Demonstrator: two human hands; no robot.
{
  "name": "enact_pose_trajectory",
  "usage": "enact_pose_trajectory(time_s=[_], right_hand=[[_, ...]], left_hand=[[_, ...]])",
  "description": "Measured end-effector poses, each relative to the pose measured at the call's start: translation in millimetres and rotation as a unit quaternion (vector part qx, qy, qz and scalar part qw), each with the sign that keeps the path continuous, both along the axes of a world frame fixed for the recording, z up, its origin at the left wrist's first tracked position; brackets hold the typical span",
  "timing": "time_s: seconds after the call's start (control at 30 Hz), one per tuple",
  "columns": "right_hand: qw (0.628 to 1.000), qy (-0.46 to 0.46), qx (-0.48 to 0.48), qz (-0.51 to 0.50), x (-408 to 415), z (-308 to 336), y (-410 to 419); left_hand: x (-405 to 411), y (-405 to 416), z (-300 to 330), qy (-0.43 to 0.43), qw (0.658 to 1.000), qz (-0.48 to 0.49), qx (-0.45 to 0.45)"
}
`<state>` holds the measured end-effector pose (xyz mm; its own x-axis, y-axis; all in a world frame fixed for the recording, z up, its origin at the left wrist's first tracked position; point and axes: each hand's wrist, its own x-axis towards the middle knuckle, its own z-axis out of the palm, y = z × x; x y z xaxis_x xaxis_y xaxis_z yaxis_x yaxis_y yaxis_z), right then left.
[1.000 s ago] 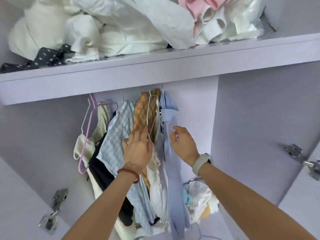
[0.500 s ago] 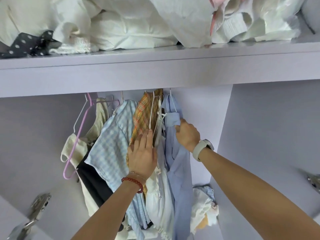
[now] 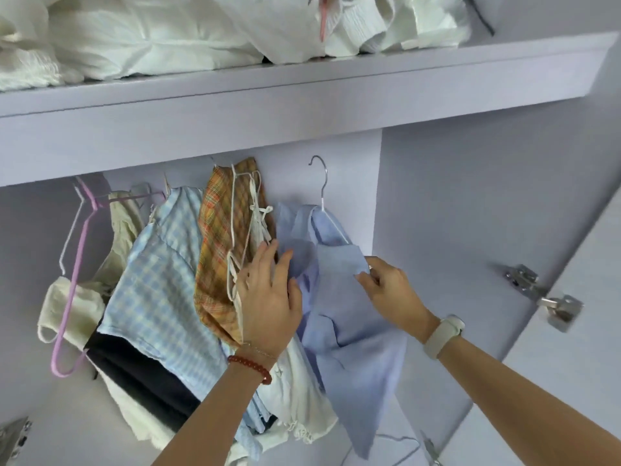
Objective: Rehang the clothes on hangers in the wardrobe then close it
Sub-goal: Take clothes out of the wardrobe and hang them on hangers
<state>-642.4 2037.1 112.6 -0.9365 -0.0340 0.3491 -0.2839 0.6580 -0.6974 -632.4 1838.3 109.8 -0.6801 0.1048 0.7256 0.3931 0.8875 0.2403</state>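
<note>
Lifted off the rail since before, the soft blue shirt (image 3: 349, 297) hangs mid-frame on its hanger (image 3: 321, 186); my right hand (image 3: 389, 290) pinches its light collar, my left hand (image 3: 268, 297) presses flat and open against the neighbouring clothes (image 3: 161, 270).

Matt cloth blue shirt (image 3: 349, 314) on a shiny metal-hooked hanger (image 3: 321, 183); smooth matt lilac shelf (image 3: 302, 105).

You see a plain light-blue shirt (image 3: 349, 314), an orange plaid garment (image 3: 218, 250), a blue-and-white checked garment (image 3: 161, 280), and a pink hanger (image 3: 72, 290).

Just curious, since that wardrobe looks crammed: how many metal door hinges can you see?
2. One hinge is fixed to the wardrobe's right wall by the open door; another hinge peeks in at the lower left corner. More may lie out of view.
</note>
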Motion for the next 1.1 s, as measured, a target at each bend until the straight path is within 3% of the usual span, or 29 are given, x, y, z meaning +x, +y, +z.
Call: enact_pose_trajectory(time_s=[0.07, 0.13, 0.2, 0.33, 0.4, 0.5, 0.6, 0.77, 0.97, 1.1], right_hand=[[0.999, -0.048, 0.003, 0.003, 35.8, -18.8, 16.9], [0.995, -0.097, -0.015, 0.008, 77.5, -34.6, 30.0], [0.988, -0.135, -0.060, 0.034, 121.9, -43.7, 38.5], [0.970, -0.191, -0.148, 0.012, 203.8, -53.3, 50.4], [0.970, -0.199, -0.119, -0.068, 241.5, -62.8, 56.9], [0.959, -0.203, 0.052, -0.192, 301.2, -82.7, 64.6], [0.925, -0.205, 0.126, -0.296, 361.8, -92.8, 65.9], [0.872, -0.202, 0.041, -0.443, 452.6, -95.2, 50.8], [0.768, -0.168, -0.023, -0.618, 562.9, -98.8, 37.3], [0.674, -0.116, -0.068, -0.726, 648.5, -97.7, 35.5]], left_hand=[[2.4, 16.9, -11.9, -0.059, 0.992, -0.089, 0.062], [4.4, 33.6, -27.5, -0.181, 0.967, -0.129, 0.121], [9.3, 47.9, -47.2, -0.278, 0.939, -0.162, 0.119], [40.7, 71.1, -80.5, -0.279, 0.916, -0.270, 0.097], [66.5, 83.9, -90.3, -0.300, 0.892, -0.322, 0.104], [112.0, 104.7, -100.1, -0.316, 0.849, -0.407, 0.119], [159.5, 128.5, -101.3, -0.328, 0.808, -0.479, 0.100], [232.2, 179.0, -100.3, -0.358, 0.743, -0.564, 0.048], [337.2, 249.4, -99.4, -0.414, 0.659, -0.628, -0.013], [441.4, 293.5, -88.5, -0.367, 0.613, -0.699, -0.032]])
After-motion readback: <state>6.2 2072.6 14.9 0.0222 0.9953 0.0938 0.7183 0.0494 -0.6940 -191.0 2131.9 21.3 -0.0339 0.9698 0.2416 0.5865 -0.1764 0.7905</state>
